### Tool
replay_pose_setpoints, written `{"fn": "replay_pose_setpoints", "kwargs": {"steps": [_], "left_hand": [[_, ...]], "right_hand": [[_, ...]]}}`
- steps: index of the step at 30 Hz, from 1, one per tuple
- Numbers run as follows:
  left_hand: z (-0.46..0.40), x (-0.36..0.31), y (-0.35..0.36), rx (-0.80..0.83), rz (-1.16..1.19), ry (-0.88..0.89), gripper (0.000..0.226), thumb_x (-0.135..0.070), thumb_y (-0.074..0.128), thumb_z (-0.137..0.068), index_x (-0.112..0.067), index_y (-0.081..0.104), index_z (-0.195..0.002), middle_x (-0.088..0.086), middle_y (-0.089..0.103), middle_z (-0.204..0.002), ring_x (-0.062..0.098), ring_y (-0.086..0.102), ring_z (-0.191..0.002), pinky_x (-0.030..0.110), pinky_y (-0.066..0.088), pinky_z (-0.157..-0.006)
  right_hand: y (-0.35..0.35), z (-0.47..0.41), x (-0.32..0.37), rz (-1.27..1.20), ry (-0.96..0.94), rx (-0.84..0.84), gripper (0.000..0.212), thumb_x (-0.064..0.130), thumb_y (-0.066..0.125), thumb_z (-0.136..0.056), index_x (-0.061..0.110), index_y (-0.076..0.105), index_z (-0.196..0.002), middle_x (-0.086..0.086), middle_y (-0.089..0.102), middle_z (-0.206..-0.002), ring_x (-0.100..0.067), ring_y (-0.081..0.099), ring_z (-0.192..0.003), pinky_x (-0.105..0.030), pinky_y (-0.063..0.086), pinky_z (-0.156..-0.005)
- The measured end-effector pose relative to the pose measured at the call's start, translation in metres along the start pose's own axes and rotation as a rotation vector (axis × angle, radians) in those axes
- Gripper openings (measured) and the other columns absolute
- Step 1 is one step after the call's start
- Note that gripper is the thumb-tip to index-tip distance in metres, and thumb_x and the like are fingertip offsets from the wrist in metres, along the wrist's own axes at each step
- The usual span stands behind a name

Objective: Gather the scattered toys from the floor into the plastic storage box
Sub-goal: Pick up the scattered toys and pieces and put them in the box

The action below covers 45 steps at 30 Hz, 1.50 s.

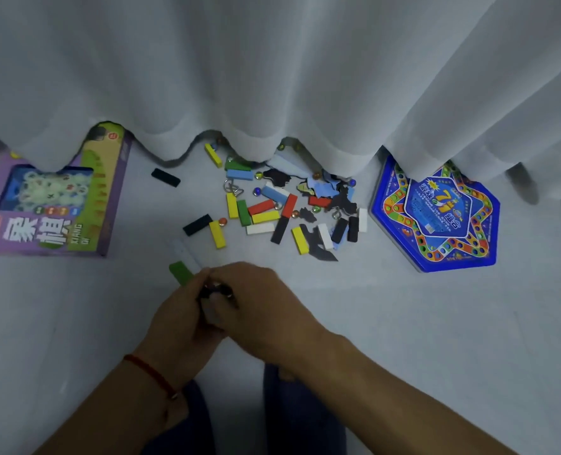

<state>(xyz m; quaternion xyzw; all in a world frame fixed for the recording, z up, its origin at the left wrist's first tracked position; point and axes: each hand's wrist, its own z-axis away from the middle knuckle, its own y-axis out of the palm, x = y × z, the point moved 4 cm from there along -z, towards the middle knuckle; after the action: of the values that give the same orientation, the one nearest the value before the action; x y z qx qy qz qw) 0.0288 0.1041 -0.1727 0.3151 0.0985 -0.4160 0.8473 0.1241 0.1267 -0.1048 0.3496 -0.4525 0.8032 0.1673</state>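
Pale floor runs under a white curtain [272,77]. At lower centre both hands meet: the left hand [180,320] grips a green block [180,272], the right hand [256,300] pinches dark pieces, probably collecting a handful. Scattered toys [282,208] lie mid-frame (no storage box shows).

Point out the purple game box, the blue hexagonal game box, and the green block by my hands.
purple game box [42,224], head view, on its printed front.
blue hexagonal game box [437,218], head view, on its lid centre.
green block [180,272], head view, on its top face.
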Motion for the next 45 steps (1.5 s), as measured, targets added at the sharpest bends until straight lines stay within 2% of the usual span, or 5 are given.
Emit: {"fn": "replay_pose_setpoints", "kwargs": {"steps": [5, 8, 12, 29, 45], "left_hand": [[-0.002, 0.004, -0.013, 0.03, 0.001, -0.036, 0.023, -0.031, 0.045, -0.1, -0.012, 0.055, -0.092, 0.003, 0.054, -0.065, 0.023, 0.057, -0.063, 0.032, 0.055, -0.057], [0.001, 0.009, -0.014, 0.056, -0.001, -0.041, 0.025, -0.033, 0.043, -0.098, -0.013, 0.055, -0.09, 0.002, 0.053, -0.065, 0.022, 0.057, -0.06, 0.031, 0.055, -0.055], [0.004, 0.013, -0.015, 0.061, -0.023, -0.035, 0.024, -0.032, 0.045, -0.099, -0.013, 0.057, -0.09, 0.004, 0.053, -0.067, 0.022, 0.057, -0.061, 0.032, 0.054, -0.055], [0.006, 0.014, -0.022, 0.054, -0.037, -0.004, 0.024, -0.032, 0.046, -0.099, -0.012, 0.057, -0.092, 0.004, 0.054, -0.069, 0.023, 0.056, -0.064, 0.032, 0.054, -0.056], [0.013, 0.018, -0.031, 0.016, -0.046, 0.01, 0.025, -0.032, 0.045, -0.1, -0.013, 0.059, -0.091, 0.003, 0.055, -0.069, 0.022, 0.057, -0.065, 0.032, 0.055, -0.057]], "right_hand": [[-0.045, -0.004, -0.096, 0.19, 0.294, -0.412, 0.037, 0.033, 0.059, -0.093, 0.019, 0.059, -0.127, -0.005, 0.059, -0.124, -0.021, 0.055, -0.111, -0.039, 0.051, -0.09], [-0.06, -0.015, -0.151, 0.367, 0.587, -0.414, 0.078, 0.064, 0.062, -0.083, 0.016, 0.039, -0.14, -0.015, 0.041, -0.138, -0.033, 0.044, -0.123, -0.049, 0.05, -0.09], [-0.05, -0.033, -0.167, 0.448, 0.604, -0.332, 0.104, 0.087, 0.048, -0.073, 0.021, 0.022, -0.149, -0.017, 0.024, -0.152, -0.042, 0.038, -0.133, -0.054, 0.049, -0.094], [-0.015, -0.02, -0.169, 0.506, 0.299, -0.398, 0.042, 0.044, 0.046, -0.098, 0.011, 0.043, -0.125, -0.017, 0.04, -0.123, -0.029, 0.046, -0.101, -0.036, 0.053, -0.075], [-0.016, -0.021, -0.166, 0.699, 0.23, -0.291, 0.032, 0.013, 0.043, -0.104, 0.001, 0.04, -0.133, -0.024, 0.042, -0.131, -0.028, 0.057, -0.099, -0.035, 0.055, -0.081]]}}
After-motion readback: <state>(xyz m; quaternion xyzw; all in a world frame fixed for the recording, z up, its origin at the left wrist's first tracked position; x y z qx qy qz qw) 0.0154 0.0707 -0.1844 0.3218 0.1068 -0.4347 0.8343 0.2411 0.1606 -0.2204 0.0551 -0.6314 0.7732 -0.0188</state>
